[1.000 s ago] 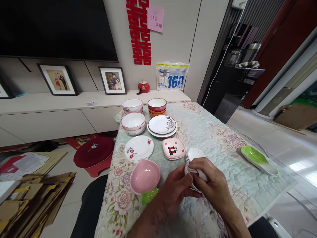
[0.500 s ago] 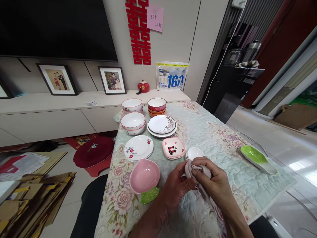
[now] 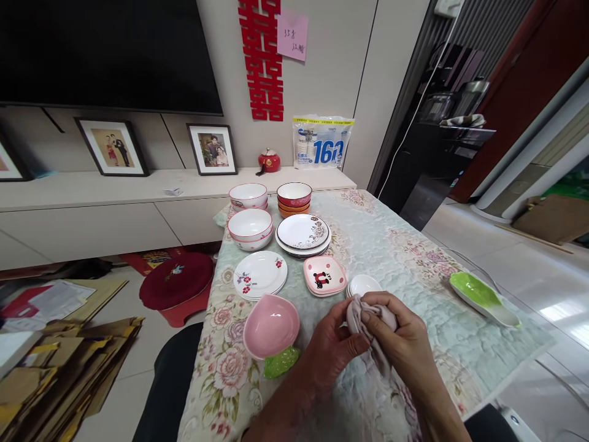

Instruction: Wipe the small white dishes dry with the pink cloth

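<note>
I have both hands together over the near part of the counter (image 3: 377, 227), gripping a crumpled greyish-pink cloth (image 3: 356, 313). The fingers of my left hand (image 3: 331, 347) curl around its left side, with the thumb pointing right. The fingers of my right hand (image 3: 400, 337) bend over the top and right of it, thumb pressed into the folds, and a loose end hangs below. The cloth bunches into a rounded lump; I cannot tell what, if anything, is inside.

Just beyond my fingers sits a stack of small white bowls (image 3: 364, 284), and to its left are square pink plates (image 3: 324, 274) with a cartoon figure. Left of my left hand lies a pink bowl (image 3: 271, 325) with a green leaf-shaped handle (image 3: 281, 362) on its near side. Farther off are white plates (image 3: 260, 273) with red flowers, dark-rimmed plates (image 3: 299, 231), white bowls (image 3: 250, 224) with red rims, and a red bowl (image 3: 294, 194) stacked on orange ones. Well apart, on the right, rests a long green-and-white dish (image 3: 481, 294). On the far shelf (image 3: 202, 184) stand a red jar (image 3: 269, 162) and a plastic pack (image 3: 324, 144).
</note>
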### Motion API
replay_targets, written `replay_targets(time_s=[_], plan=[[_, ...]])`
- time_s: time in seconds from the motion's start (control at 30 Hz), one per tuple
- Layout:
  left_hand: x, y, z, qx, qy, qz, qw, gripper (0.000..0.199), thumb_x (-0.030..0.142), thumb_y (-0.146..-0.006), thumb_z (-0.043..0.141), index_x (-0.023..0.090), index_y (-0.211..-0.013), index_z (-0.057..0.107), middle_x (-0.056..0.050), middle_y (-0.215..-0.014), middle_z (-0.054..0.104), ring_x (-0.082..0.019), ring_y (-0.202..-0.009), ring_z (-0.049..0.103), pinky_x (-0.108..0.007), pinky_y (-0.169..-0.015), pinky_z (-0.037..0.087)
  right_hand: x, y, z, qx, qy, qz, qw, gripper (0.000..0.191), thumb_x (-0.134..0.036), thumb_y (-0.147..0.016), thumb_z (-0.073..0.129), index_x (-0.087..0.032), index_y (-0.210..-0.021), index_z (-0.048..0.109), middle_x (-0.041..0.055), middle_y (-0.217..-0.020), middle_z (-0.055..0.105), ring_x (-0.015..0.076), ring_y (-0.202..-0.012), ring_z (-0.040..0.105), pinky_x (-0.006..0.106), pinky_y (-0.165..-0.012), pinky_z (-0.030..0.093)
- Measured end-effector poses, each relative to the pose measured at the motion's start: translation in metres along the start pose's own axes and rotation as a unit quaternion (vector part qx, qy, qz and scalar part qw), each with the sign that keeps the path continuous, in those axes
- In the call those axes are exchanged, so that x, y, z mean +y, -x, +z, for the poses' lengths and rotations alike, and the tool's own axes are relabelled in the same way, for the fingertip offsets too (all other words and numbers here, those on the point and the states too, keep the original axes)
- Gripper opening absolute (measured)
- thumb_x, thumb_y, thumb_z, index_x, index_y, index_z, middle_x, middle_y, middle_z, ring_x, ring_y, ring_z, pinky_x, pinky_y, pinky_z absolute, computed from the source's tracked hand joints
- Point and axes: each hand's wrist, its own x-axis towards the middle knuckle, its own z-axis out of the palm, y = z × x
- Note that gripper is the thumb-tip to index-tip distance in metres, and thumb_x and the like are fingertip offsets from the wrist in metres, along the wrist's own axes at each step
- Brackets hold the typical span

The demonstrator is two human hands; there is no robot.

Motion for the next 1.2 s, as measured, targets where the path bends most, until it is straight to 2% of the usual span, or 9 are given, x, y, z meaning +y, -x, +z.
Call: replay_targets(time_s=[0.07, 0.13, 0.27, 0.43, 0.53, 0.73, 0.83, 1.03, 1.2], plan=[[-0.001, 0.000, 0.001, -0.020, 0.006, -0.001, 1.000, 0.066, 0.031, -0.074, 0.087, 0.020, -0.134, 0.061, -0.012, -0.124, 0.070, -0.027, -0.110, 0.065, -0.036, -0.091, 0.049, 0.001, 0.000, 0.004, 0.054, 0.005, -0.012, 0.998, 0.014, -0.035, -0.086, 0.070, -0.023, -0.094, 0.071, 0.0012, -0.091, 0.070, 0.0172, -0.076, 0.063, 0.027, -0.071, 0.049], [0.000, 0.001, 0.002, -0.011, 0.006, -0.002, 1.000, 0.062, 0.032, -0.074, 0.087, 0.019, -0.129, 0.063, -0.012, -0.118, 0.071, -0.027, -0.107, 0.065, -0.035, -0.086, 0.049, 0.002, 0.000, 0.007, 0.046, -0.006, -0.030, 0.998, 0.012, -0.033, -0.086, 0.070, -0.024, -0.094, 0.071, 0.0016, -0.095, 0.070, 0.0175, -0.081, 0.065, 0.026, -0.074, 0.050], [0.000, 0.000, -0.002, 0.008, 0.019, 0.002, 1.000, 0.061, 0.033, -0.071, 0.089, 0.016, -0.125, 0.066, -0.011, -0.112, 0.072, -0.026, -0.103, 0.064, -0.035, -0.085, 0.048, -0.002, -0.001, 0.000, -0.074, -0.053, -0.054, 0.994, 0.007, -0.029, -0.090, 0.067, -0.025, -0.094, 0.070, 0.0011, -0.097, 0.069, 0.0171, -0.084, 0.066, 0.025, -0.073, 0.051], [-0.002, 0.000, -0.005, 0.021, 0.026, -0.008, 0.999, 0.068, 0.029, -0.067, 0.092, 0.019, -0.129, 0.065, -0.011, -0.124, 0.068, -0.024, -0.107, 0.063, -0.034, -0.090, 0.045, -0.006, -0.003, -0.019, -0.180, 0.045, -0.112, 0.976, 0.009, -0.021, -0.093, 0.060, -0.025, -0.093, 0.068, 0.0009, -0.094, 0.069, 0.0176, -0.084, 0.066, 0.028, -0.075, 0.050], [-0.001, 0.000, -0.004, 0.020, 0.018, -0.009, 1.000, 0.068, 0.031, -0.069, 0.091, 0.019, -0.130, 0.064, -0.011, -0.123, 0.069, -0.025, -0.108, 0.063, -0.036, -0.091, 0.046, -0.002, -0.003, -0.016, -0.153, 0.124, -0.130, 0.972, 0.015, -0.014, -0.091, 0.057, -0.025, -0.096, 0.065, 0.0010, -0.094, 0.067, 0.0180, -0.083, 0.064, 0.029, -0.074, 0.049], [0.002, 0.001, 0.000, 0.000, 0.000, -0.017, 1.000, 0.064, 0.042, -0.071, 0.088, 0.019, -0.127, 0.066, -0.012, -0.114, 0.070, -0.027, -0.104, 0.064, -0.035, -0.081, 0.049, 0.005, 0.000, 0.006, -0.002, 0.147, -0.184, 0.972, 0.018, -0.012, -0.091, 0.053, -0.025, -0.098, 0.064, 0.0037, -0.097, 0.067, 0.0203, -0.090, 0.064, 0.031, -0.077, 0.050], [0.005, 0.002, 0.001, -0.017, 0.012, -0.022, 1.000, 0.055, 0.045, -0.075, 0.084, 0.017, -0.120, 0.069, -0.012, -0.110, 0.070, -0.027, -0.102, 0.064, -0.037, -0.084, 0.049, -0.001, 0.001, 0.005, -0.026, 0.065, -0.160, 0.985, 0.016, -0.013, -0.091, 0.058, -0.026, -0.098, 0.065, 0.0021, -0.098, 0.069, 0.0187, -0.089, 0.067, 0.028, -0.076, 0.052], [0.012, 0.003, 0.004, -0.030, 0.033, -0.016, 0.999, 0.052, 0.046, -0.077, 0.082, 0.017, -0.118, 0.070, -0.011, -0.105, 0.069, -0.026, -0.099, 0.065, -0.040, -0.088, 0.049, -0.018, 0.001, -0.018, -0.176, -0.004, -0.121, 0.977, 0.013, -0.018, -0.093, 0.060, -0.026, -0.101, 0.067, 0.0040, -0.106, 0.069, 0.0196, -0.096, 0.068, 0.029, -0.082, 0.055], [0.008, 0.005, 0.002, -0.026, 0.058, -0.042, 0.997, 0.044, 0.046, -0.083, 0.077, 0.016, -0.114, 0.072, -0.009, -0.101, 0.068, -0.021, -0.093, 0.064, -0.036, -0.084, 0.051, -0.012, 0.001, -0.015, -0.132, 0.061, -0.207, 0.968, 0.022, -0.012, -0.093, 0.056, -0.027, -0.105, 0.065, 0.0051, -0.109, 0.067, 0.0216, -0.104, 0.066, 0.033, -0.087, 0.054]])
